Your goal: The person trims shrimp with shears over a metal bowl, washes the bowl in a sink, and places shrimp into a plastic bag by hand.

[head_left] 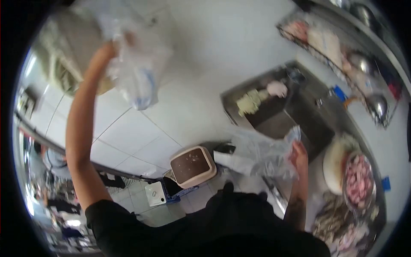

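Observation:
On the right, my right hand (299, 155) is closed on a clear plastic bag (267, 156), which spreads out to the left in front of the sink. My left arm is stretched high to the upper left. There my left hand (114, 48) is up against the white tiled wall, among hanging clear plastic bags (139, 64) with a little blue print. Blur and plastic hide most of its fingers, so I cannot tell how they are set.
A metal sink (278, 124) holds a pale green cloth (251, 102) and a pinkish lump (277, 89). To its right are a white tub (335, 160) and a metal bowl of cut meat (358, 182). A wire shelf (332, 70) hangs above; a brown-lidded bin (192, 167) stands below.

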### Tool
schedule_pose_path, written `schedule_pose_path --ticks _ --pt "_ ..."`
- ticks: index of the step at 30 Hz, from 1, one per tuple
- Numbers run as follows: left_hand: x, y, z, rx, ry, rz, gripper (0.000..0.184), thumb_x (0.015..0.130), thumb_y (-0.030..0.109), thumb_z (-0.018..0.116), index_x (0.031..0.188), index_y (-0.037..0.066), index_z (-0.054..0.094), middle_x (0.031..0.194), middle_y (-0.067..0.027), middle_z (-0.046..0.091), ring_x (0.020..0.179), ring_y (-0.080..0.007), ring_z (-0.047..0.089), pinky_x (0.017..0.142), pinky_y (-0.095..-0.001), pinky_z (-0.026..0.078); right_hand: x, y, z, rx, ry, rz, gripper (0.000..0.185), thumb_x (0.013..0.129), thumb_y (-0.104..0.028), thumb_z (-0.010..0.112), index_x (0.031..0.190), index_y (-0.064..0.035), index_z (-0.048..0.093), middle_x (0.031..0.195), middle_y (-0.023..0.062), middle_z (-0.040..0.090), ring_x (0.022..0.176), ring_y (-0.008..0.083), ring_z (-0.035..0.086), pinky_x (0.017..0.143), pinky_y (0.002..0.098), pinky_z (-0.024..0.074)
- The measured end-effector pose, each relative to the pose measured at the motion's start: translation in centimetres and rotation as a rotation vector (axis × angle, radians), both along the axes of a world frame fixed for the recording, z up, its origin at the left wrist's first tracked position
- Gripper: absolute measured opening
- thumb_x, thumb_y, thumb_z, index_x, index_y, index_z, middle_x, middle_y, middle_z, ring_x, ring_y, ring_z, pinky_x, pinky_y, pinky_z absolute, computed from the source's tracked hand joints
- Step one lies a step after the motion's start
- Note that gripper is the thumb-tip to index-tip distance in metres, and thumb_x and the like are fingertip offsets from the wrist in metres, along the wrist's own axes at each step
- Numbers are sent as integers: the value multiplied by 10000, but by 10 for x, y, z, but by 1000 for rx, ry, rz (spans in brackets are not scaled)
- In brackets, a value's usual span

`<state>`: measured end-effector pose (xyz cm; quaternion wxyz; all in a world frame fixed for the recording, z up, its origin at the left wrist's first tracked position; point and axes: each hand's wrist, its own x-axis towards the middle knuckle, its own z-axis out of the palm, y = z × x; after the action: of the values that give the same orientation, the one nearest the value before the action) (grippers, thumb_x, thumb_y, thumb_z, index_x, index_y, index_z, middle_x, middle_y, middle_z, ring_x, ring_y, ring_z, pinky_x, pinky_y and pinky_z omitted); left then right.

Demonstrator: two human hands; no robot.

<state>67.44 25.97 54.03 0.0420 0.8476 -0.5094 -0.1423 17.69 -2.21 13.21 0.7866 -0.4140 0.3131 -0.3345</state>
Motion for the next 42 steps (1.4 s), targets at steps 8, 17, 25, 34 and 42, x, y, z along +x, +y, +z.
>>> schedule_pose_path --ticks 8,17,25,34,42 --pt "-84 62 35 -621 -764 57 392 933 219 582 1230 -36 588 1177 -169 635 1061 -227 607 940 -352 473 -59 -2 -9 149 -264 -136 283 932 -230 518 1150 -60 583 1018 55 646 834 187 636 693 337 538" --pt "-274 -42 -245 -463 563 -480 210 837 32 594 1031 12 671 978 -152 665 951 -279 640 784 -339 499 -74 33 5 222 -205 -394 298 949 -239 494 1098 -9 612 953 86 674 819 199 644 734 358 537" --pt "-315 -169 -502 202 1544 -392 442 966 350 543 1252 14 554 1164 -80 612 997 -163 573 877 -306 449 -117 109 46 127 -145 -647 284 955 -185 429 1040 13 614 922 113 664 789 213 650 708 368 551" --pt "-449 -148 -503 489 2532 -782 891 833 597 613 1443 17 319 1230 -86 565 1197 -233 521 1069 -405 374 -163 245 36 336 -372 -1200 231 917 -186 496 989 1 611 811 101 656 659 200 641 602 340 555" --pt "-407 -155 -476 903 2471 -425 946 789 646 595 1414 -17 341 1315 -203 520 1208 -310 527 1049 -468 395 -219 257 24 408 -241 -1085 165 883 -180 566 964 -37 588 682 46 577 594 141 582 586 263 514"
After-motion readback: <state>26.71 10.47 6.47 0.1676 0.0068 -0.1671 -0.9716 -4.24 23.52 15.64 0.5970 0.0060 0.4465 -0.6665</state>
